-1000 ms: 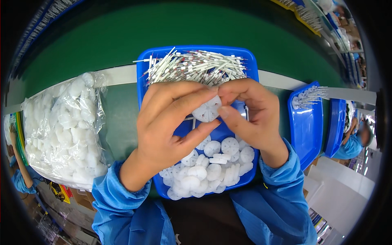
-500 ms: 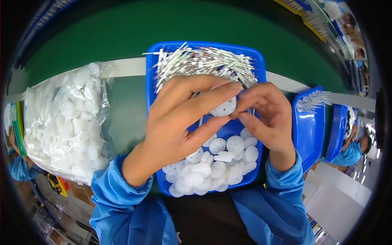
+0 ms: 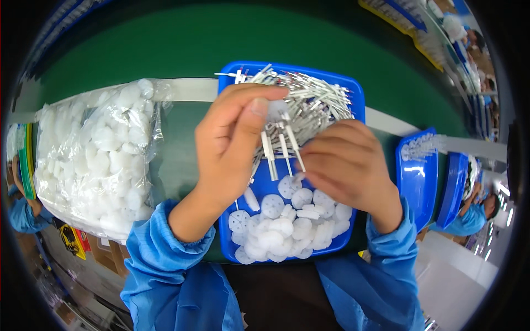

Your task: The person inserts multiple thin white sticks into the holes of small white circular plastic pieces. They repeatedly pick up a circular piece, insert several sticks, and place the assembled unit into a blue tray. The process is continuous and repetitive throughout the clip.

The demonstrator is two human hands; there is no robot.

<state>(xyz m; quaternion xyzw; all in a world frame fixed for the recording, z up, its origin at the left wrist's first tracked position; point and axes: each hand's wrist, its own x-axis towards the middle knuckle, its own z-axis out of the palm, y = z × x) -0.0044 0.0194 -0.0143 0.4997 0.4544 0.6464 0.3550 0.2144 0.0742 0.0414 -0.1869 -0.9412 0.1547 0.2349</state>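
Pinches a white disc [image 3: 276, 110] narrowly between the thumb and fingers of the left hand [image 3: 229, 135], over the far half of a blue tray [image 3: 359, 105]. Shows several thin white rods [image 3: 269, 151] hanging down from the disc, spread apart. Curls the blurred fingers of the right hand [image 3: 349, 168] just beside the rightmost rod; cannot tell whether gripping or touching anything there. Has loose discs [image 3: 276, 234] heaped in the tray's near end, and a pile of rods [image 3: 317, 96] at the far end.

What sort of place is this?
Probably a factory assembly line: a blue tray of thin rods and white discs, a clear bag of white pieces, and a co-worker's blue sleeve nearby.
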